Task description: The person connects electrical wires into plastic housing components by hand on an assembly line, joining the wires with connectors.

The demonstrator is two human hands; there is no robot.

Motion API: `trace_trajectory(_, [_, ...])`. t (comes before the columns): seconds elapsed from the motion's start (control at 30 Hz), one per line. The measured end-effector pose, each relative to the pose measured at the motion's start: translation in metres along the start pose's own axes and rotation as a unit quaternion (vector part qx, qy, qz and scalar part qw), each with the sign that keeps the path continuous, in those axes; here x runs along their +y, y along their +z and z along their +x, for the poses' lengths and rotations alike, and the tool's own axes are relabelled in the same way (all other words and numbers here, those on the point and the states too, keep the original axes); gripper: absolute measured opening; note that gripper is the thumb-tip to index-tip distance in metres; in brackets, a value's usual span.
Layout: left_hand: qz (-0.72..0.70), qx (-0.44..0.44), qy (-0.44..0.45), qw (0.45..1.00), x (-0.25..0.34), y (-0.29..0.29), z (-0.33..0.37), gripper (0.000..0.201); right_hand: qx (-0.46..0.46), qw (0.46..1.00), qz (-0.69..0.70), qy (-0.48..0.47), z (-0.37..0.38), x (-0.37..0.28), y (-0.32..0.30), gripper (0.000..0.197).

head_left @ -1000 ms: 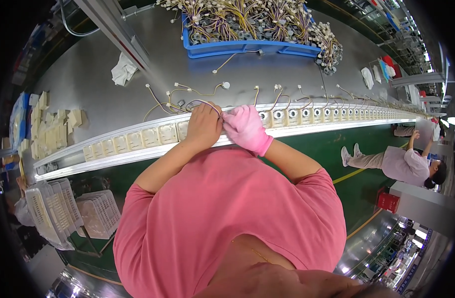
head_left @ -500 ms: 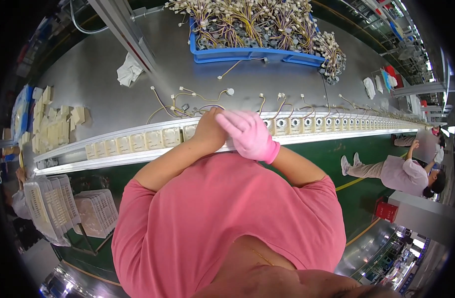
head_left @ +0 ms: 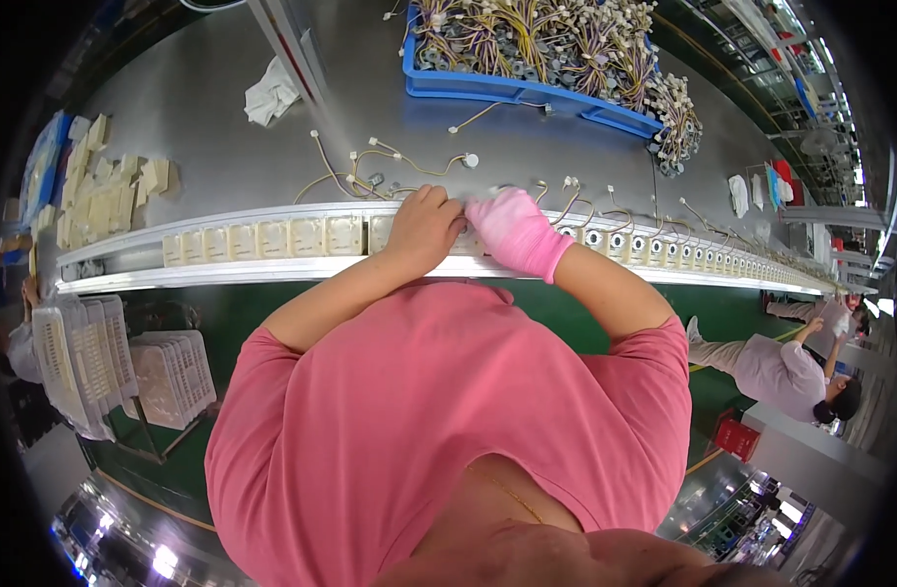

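My left hand (head_left: 426, 233), bare, bends its fingers over a long metal rail (head_left: 223, 282) that holds a row of square cream housings (head_left: 274, 239). Close on its right, my right hand (head_left: 519, 233) wears a pink glove and points its fingertips toward the left thumb. Both hands are closed over the row; whatever lies in their fingers is hidden. Housings further right (head_left: 617, 243) hold round dark-centred parts with wires trailing behind. Beyond my left fingers, a wire lead with a round white end (head_left: 471, 160) lies on the metal table.
A blue tray (head_left: 478, 90) heaped with wired connectors stands at the back, with a bundle spilling off its right end. A metal post (head_left: 290, 44) rises beside a white cloth (head_left: 271, 93). Cream blocks (head_left: 115, 196) lie at left, above white baskets (head_left: 81, 357). Another person (head_left: 786, 370) works far right.
My right hand has drawn right, off the left hand, and its fingers have bent down to the row. The whole view has shifted slightly.
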State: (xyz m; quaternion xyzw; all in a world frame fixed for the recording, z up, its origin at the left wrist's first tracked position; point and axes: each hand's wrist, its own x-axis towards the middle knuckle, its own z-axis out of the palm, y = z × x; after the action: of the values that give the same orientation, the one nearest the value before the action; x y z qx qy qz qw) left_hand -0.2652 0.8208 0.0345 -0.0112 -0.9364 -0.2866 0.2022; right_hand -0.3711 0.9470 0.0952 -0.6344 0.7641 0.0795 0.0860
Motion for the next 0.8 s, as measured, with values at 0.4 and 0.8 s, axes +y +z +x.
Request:
trace_trajectory(0.4, [-0.026,-0.020,-0.053,0.998,0.001,0.000,0.000,0.011,0.152,0.976,0.136,0.078,0.000,-0.010,0.013,0.012])
trace_trajectory(0.8, [-0.036,-0.024,-0.146,0.988,0.008,0.002,0.006,0.006,0.068,0.995,-0.026,-0.072,0.011,0.009,0.001,0.013])
